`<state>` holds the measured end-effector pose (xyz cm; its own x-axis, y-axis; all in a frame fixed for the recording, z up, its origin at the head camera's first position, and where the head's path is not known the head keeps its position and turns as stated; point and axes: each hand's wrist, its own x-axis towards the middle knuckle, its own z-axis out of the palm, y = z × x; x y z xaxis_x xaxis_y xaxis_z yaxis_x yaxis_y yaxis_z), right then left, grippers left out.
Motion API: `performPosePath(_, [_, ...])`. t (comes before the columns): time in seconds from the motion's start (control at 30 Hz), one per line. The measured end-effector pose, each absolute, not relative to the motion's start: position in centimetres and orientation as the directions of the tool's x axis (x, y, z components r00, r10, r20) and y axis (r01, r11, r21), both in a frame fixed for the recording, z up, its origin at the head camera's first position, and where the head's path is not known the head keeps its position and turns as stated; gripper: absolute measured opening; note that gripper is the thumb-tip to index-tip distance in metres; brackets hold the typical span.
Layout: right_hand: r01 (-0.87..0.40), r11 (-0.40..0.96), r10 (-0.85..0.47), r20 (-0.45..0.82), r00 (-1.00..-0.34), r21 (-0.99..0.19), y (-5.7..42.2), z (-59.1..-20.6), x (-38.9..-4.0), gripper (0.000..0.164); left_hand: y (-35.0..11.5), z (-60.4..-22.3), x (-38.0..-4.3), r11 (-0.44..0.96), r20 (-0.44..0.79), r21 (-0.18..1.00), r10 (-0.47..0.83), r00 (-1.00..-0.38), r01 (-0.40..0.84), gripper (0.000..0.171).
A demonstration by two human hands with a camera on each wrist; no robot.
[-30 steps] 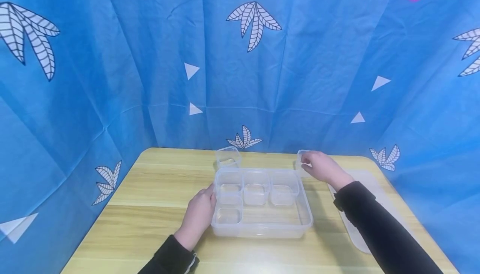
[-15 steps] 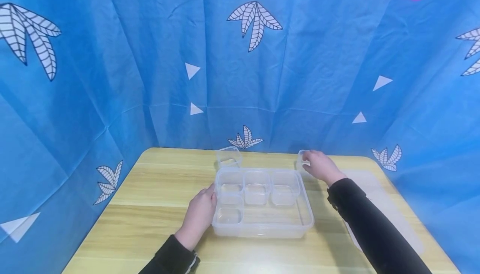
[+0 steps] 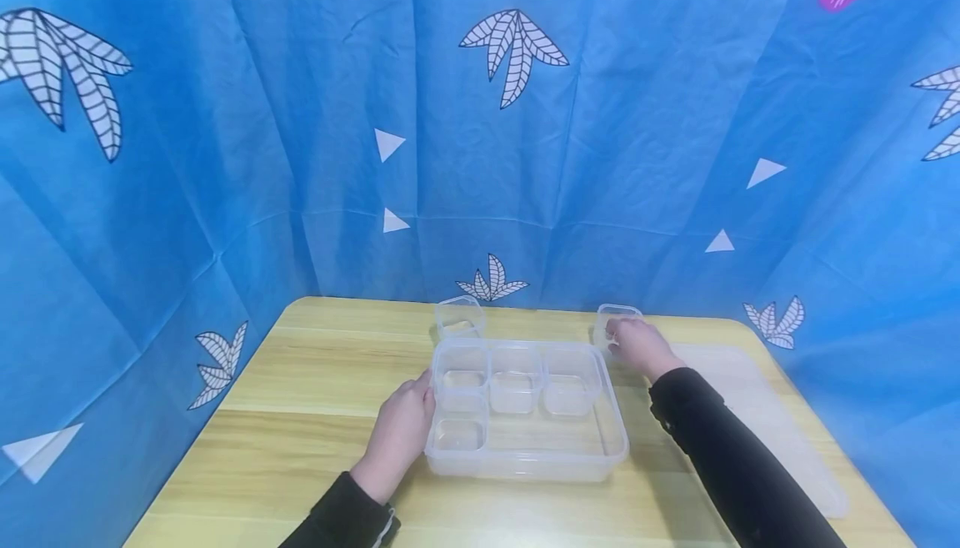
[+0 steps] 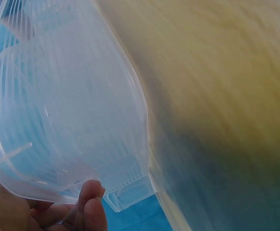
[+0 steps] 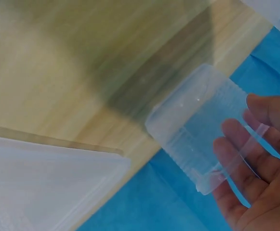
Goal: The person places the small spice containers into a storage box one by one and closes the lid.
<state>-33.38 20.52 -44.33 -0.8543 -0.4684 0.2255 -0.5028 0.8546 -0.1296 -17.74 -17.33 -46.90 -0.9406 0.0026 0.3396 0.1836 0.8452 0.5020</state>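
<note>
A large rectangular clear plastic box [image 3: 525, 465] stands on the table. Small square clear containers sit inside it: three along the back, including the right one [image 3: 570, 398], and one at the front left [image 3: 459, 433]. My left hand [image 3: 401, 427] grips the box's left side, with fingers curled at its rim in the left wrist view. At the table's back right, my right hand [image 3: 641, 346] holds a loose small clear container [image 5: 197, 120] by its near side. In the right wrist view the fingers lie around its wall, partly seen through it.
Another small clear container [image 3: 460, 319] stands behind the box at the back left. A flat translucent lid [image 3: 757, 414] lies on the right of the wooden table [image 3: 322, 364], partly covered by my right sleeve. A blue patterned curtain [image 3: 637, 156] encloses the table.
My right hand has shifted down the near side of the small container, whose rim shows more now. The right forearm has swung left, uncovering more of the lid. My left hand keeps its place.
</note>
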Motion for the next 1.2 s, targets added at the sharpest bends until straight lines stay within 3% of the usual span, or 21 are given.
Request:
performPosePath(0.5, [-0.516,0.843,-0.488,0.187,-0.853,-0.153,20.9,-44.6,-31.8,0.017,-17.1,-47.1,-17.4,0.833,0.301,0.527,0.004,-0.954,0.17,0.038])
performPosePath(1.2, [-0.54,0.824,-0.516,0.163,-0.841,-0.175,21.6,-40.0,-30.8,0.02,-17.1,-46.7,-17.4,0.836,0.312,0.523,-0.006,-0.95,0.167,0.038])
